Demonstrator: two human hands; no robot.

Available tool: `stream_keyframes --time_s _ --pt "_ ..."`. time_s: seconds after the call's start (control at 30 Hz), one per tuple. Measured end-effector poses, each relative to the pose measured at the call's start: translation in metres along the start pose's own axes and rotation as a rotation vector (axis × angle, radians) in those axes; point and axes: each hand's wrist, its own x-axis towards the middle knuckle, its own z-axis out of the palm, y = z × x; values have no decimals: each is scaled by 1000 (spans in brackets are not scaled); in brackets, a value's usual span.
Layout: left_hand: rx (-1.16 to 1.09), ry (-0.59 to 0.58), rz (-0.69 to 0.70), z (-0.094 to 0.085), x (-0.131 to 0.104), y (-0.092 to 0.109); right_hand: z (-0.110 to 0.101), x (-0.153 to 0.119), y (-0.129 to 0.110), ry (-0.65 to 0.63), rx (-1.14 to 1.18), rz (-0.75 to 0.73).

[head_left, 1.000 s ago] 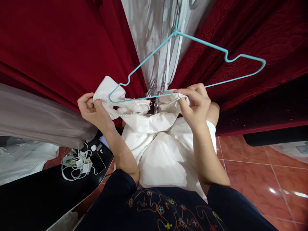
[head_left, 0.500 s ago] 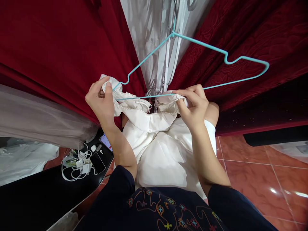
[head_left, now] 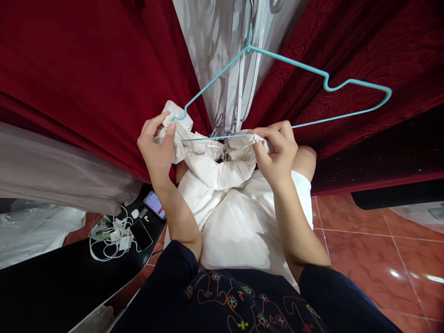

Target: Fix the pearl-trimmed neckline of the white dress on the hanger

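A white dress (head_left: 236, 226) with a pearl-trimmed neckline lies across my lap. My left hand (head_left: 157, 145) pinches its left shoulder, where the left end of a light-blue hanger (head_left: 287, 59) sits inside the fabric. My right hand (head_left: 277, 148) grips the neckline on the other side, thumb below and fingers above, beside the hanger's bottom bar. The hanger's right end sticks out bare beyond my right hand. Its hook points up toward a metal rail at the top of the view.
Red curtains (head_left: 104, 60) hang on both sides, with sheer white cloth (head_left: 208, 41) between them. At lower left a black bench (head_left: 69, 277) carries a lit phone (head_left: 154, 204), a dark phone (head_left: 141, 235) and white cables (head_left: 100, 252). Red tiles (head_left: 364, 263) cover the floor at right.
My left hand has moved right and slightly up, drawing the dress's shoulder further over the hanger's left end. My right hand has shifted only slightly left.
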Motion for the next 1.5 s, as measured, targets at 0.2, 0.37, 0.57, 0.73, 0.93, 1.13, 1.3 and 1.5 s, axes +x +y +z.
stream_keyframes --time_s 0.2,0.37,0.57,0.73,0.93,1.13,1.3,1.5 --pt "-44 116 4 10 -4 8 1 -1 -1 -14 29 10" --pt "-102 176 69 11 4 9 6 -2 -4 -39 53 17" --pt "-37 113 84 23 2 13 6 -2 -2 -10 51 -9" --pt "-116 31 175 35 -11 18 4 -1 4 6 19 -17" --pt "-163 -18 82 48 -43 33 9 -2 9 39 -7 -31" --pt "-316 69 -321 55 -62 36 15 -6 10 13 39 1" --pt "-595 -521 -670 53 -57 22 17 -8 8 11 35 -5" --pt "-884 -286 -478 72 -62 37 5 -6 7 23 58 14"
